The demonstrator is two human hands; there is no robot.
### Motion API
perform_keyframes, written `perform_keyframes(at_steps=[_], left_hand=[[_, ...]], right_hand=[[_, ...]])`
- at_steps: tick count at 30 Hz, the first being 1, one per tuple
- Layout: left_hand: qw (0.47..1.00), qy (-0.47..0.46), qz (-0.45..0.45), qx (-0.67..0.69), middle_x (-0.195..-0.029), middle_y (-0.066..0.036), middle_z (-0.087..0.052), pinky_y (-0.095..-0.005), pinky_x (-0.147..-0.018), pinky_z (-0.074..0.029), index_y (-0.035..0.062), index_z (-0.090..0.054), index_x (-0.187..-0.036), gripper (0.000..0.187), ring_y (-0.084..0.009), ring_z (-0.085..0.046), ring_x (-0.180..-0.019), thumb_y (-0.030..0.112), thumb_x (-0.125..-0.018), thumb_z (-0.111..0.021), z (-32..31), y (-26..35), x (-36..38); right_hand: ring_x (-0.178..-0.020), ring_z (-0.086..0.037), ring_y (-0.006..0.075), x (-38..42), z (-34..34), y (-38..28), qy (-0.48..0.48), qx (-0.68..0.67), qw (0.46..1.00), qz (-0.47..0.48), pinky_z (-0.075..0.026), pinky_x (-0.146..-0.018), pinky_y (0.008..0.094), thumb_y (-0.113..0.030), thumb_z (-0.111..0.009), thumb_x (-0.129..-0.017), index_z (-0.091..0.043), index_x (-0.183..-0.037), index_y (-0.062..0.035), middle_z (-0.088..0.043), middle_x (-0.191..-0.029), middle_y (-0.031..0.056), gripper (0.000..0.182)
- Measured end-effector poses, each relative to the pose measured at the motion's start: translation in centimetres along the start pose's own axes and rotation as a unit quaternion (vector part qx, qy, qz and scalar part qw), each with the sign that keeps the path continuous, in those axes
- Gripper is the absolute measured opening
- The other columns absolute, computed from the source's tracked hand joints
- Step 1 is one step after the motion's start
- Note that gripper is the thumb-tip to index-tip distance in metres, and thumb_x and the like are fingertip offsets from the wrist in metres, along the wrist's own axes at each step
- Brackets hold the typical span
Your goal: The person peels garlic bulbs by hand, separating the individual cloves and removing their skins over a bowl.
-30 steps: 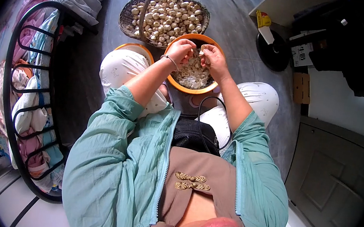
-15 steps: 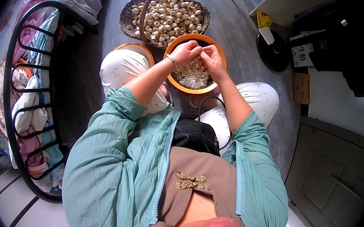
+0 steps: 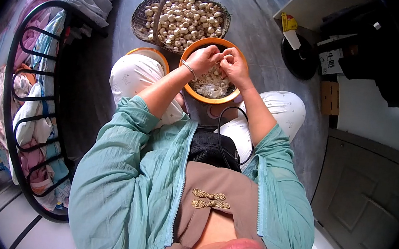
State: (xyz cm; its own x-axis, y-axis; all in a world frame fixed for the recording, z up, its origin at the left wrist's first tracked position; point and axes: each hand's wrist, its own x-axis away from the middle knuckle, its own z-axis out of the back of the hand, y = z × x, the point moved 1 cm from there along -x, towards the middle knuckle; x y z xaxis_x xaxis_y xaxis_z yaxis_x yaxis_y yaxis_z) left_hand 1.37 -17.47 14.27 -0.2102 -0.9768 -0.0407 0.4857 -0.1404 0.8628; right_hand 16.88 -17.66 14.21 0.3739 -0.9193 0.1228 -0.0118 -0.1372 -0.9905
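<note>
Both hands are over an orange-rimmed bucket (image 3: 208,99) on the floor between my knees. In it lies a heap of pale, papery garlic skins (image 3: 211,84). My left hand (image 3: 204,59), with a bangle at the wrist, is closed in a pinch; what its fingertips hold is hidden. Beside it, my right hand (image 3: 236,70) is closed with thumb and forefinger around a small whitish garlic clove (image 3: 228,57). The fingertips of the two hands nearly meet. Just beyond the bucket stands a wicker basket (image 3: 138,28) heaped with garlic bulbs (image 3: 185,20).
A second orange-rimmed container (image 3: 162,54) is partly hidden behind my left knee. A black bag (image 3: 211,147) rests at my lap. To the left is a black metal bed frame (image 3: 8,101) with bedding; to the right, a black round base (image 3: 298,57) and a small cardboard box (image 3: 330,97).
My right hand has turned slightly and its fingers have curled in more, baring the small whitish piece. The fingertips have drawn a little apart. My left hand has hardly moved.
</note>
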Motion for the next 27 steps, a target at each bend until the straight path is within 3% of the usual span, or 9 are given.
perform_keyframes(at_steps=[2, 5, 9, 11, 17, 21, 23, 24, 27], left_hand=[[0.995, -0.012, 0.012, 0.094, -0.074, -0.005, -0.061, -0.0269, -0.06, -0.047, 0.0022, -0.059, -0.092, 0.023, -0.0116, -0.056, -0.066, 0.025, -0.09, -0.057, -0.2, 0.2, 0.1], [0.997, -0.023, 0.025, 0.069, -0.073, -0.002, -0.059, -0.0234, -0.056, -0.045, 0.0018, -0.059, -0.093, 0.023, -0.0072, -0.052, -0.064, 0.025, -0.09, -0.058, -0.1, -0.1, -0.2], [0.991, -0.036, 0.067, 0.11, -0.071, -0.001, -0.057, -0.0212, -0.051, -0.042, 0.0029, -0.059, -0.095, 0.023, -0.0056, -0.05, -0.06, 0.025, -0.089, -0.059, 0.5, 0.3, -0.1], [0.946, -0.073, 0.134, 0.287, -0.071, 0.002, -0.055, -0.0186, -0.048, -0.038, 0.0048, -0.059, -0.096, 0.022, -0.0034, -0.048, -0.058, 0.025, -0.089, -0.06, 0.5, 0.1, -0.1], [0.933, -0.107, 0.115, 0.324, -0.076, 0.004, -0.055, -0.017, -0.052, -0.04, 0.0054, -0.058, -0.096, 0.021, -0.0026, -0.049, -0.063, 0.025, -0.088, -0.061, 1.1, 0.8, 0.3], [0.938, -0.117, 0.108, 0.308, -0.077, 0.004, -0.056, -0.018, -0.055, -0.041, 0.0044, -0.058, -0.096, 0.021, -0.0035, -0.05, -0.065, 0.023, -0.086, -0.063, 0.7, -0.1, 0.1], [0.99, -0.051, 0.023, 0.132, -0.075, 0.002, -0.057, -0.0198, -0.056, -0.043, 0.0027, -0.058, -0.094, 0.02, -0.0046, -0.05, -0.065, 0.019, -0.083, -0.064, 0.5, -0.4, -0.2], [0.99, -0.05, 0.024, 0.133, -0.075, 0.002, -0.057, -0.0198, -0.056, -0.043, 0.0027, -0.058, -0.094, 0.02, -0.0046, -0.05, -0.065, 0.019, -0.083, -0.064, 0.7, 0.1, 0.0], [0.996, -0.057, 0.019, 0.062, -0.071, 0.0, -0.057, -0.0217, -0.057, -0.044, 0.0017, -0.059, -0.093, 0.02, -0.0057, -0.05, -0.063, 0.016, -0.08, -0.063, 1.0, 1.1, 0.4]], right_hand=[[-0.057, -0.052, 0.005, 0.0, 0.0, -0.1, 0.004, 0.027, 1.0, 0.001, -0.04, -0.049, 0.0202, -0.008, -0.053, -0.086, -0.048, -0.096, -0.0081, -0.056, -0.07, -0.0001, 0.012], [-0.058, -0.051, 0.0043, 0.0, -0.2, -0.3, 0.013, 0.036, 0.999, 0.003, -0.04, -0.05, 0.0198, -0.008, -0.053, -0.085, -0.049, -0.097, -0.0087, -0.056, -0.069, -0.0007, 0.013], [-0.059, -0.051, 0.0036, 0.1, -0.2, -0.6, 0.023, 0.088, 0.994, 0.057, -0.04, -0.05, 0.0192, -0.007, -0.053, -0.086, -0.05, -0.099, -0.0091, -0.055, -0.07, -0.0011, 0.014], [-0.059, -0.05, 0.0035, 0.3, -0.1, -1.3, -0.008, 0.023, 0.999, 0.039, -0.039, -0.05, 0.0189, -0.009, -0.054, -0.088, -0.05, -0.101, -0.0093, -0.055, -0.07, -0.0015, 0.014], [-0.056, -0.047, 0.0037, 0.0, 0.3, -1.1, -0.016, -0.033, 0.998, 0.043, -0.038, -0.048, 0.019, -0.014, -0.053, -0.092, -0.049, -0.102, -0.0095, -0.053, -0.069, -0.0015, 0.012], [-0.056, -0.048, 0.0038, 0.3, 0.1, -1.3, -0.007, 0.007, 0.999, 0.033, -0.039, -0.049, 0.0198, -0.014, -0.053, -0.092, -0.05, -0.102, -0.0087, -0.053, -0.068, -0.002, 0.012], [-0.059, -0.052, 0.0084, 0.4, -0.2, -1.7, 0.028, 0.106, 0.99, 0.092, -0.044, -0.054, 0.0232, -0.012, -0.054, -0.09, -0.054, -0.096, -0.0058, -0.054, -0.071, 0.0016, 0.009], [-0.059, -0.052, 0.0084, 0.5, -0.2, -2.1, 0.027, 0.106, 0.99, 0.092, -0.044, -0.054, 0.0232, -0.012, -0.054, -0.09, -0.054, -0.096, -0.0058, -0.054, -0.071, 0.0016, 0.009], [-0.065, -0.055, 0.0154, 0.7, -0.2, -3.5, 0.071, 0.295, 0.925, 0.227, -0.047, -0.06, 0.0276, -0.009, -0.056, -0.085, -0.057, -0.088, -0.0031, -0.056, -0.076, 0.0066, 0.007]])
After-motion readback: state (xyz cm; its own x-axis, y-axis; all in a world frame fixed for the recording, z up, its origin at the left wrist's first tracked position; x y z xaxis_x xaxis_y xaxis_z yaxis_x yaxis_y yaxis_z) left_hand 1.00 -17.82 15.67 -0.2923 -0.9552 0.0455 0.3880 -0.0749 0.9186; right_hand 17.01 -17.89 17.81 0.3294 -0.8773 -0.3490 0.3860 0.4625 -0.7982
